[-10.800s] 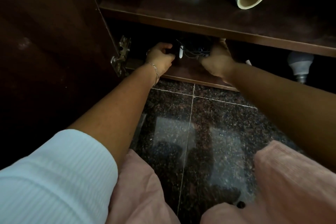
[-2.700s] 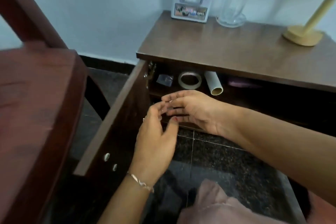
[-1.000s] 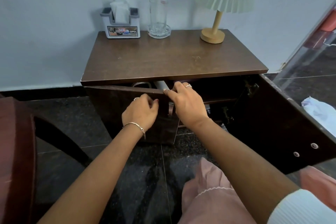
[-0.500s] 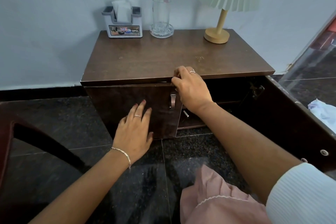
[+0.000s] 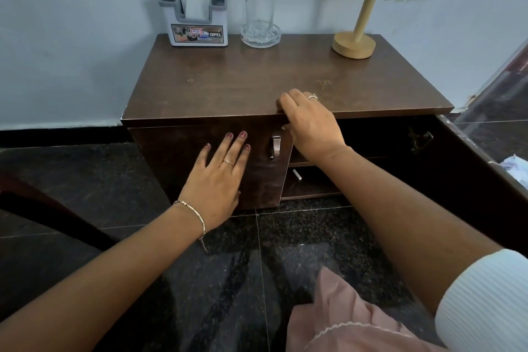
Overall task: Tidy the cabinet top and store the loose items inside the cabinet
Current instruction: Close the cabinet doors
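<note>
Storing looks nearly done: my left hand (image 5: 218, 177) lies flat with fingers spread against the dark brown wooden left door (image 5: 205, 163), which sits shut. My right hand (image 5: 310, 126) curls over the cabinet top's front edge (image 5: 385, 110), holding nothing. Only the right door (image 5: 471, 180) stands open; the top carries just the white tissue holder (image 5: 197, 34), clear glass (image 5: 260, 11) and pleated lamp (image 5: 354, 43).

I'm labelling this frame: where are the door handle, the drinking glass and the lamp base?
door handle (image 5: 275, 147), head view, middle of the metal pull
drinking glass (image 5: 260, 6), head view, its clear wall
lamp base (image 5: 353, 45), head view, wooden disc top
</note>
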Motion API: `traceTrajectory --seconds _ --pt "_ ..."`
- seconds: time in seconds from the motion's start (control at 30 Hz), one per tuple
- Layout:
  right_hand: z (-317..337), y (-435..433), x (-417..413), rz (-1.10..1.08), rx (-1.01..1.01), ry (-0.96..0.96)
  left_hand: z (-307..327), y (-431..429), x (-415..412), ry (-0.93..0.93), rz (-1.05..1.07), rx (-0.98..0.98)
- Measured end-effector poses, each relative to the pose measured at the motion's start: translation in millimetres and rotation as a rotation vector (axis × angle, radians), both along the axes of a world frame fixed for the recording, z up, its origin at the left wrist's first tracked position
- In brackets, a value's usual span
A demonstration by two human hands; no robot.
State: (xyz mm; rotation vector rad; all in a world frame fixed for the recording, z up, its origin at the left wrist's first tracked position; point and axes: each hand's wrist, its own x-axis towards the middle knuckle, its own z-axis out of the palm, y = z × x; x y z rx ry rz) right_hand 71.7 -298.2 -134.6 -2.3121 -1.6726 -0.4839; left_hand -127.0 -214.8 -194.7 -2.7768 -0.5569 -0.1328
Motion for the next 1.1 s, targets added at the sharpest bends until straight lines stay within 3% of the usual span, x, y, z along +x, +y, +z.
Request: traceTrajectory --seconds 0.37,0.6,0.9,1.1 --pt "3.4 -2.2 -0.7 -0.015 -0.017 0.013 7.5 -2.9 12.4 0.066 0.061 0.022" --pt "13.1 -52.6 -4.5 -0.06 -0.024 0.281 28.1 -33.7 38.2 0.035 -0.047 -0.023" --pt "5.8 -255.7 15.1 -0.588 0.035 0.164 45.6 -153.0 113.9 -0.111 -0.365 -0.224" --pt "-4.6 -328.8 20.2 -0.98 0.088 0.265 47.8 -224.3 130.6 -0.092 -0.547 -0.305"
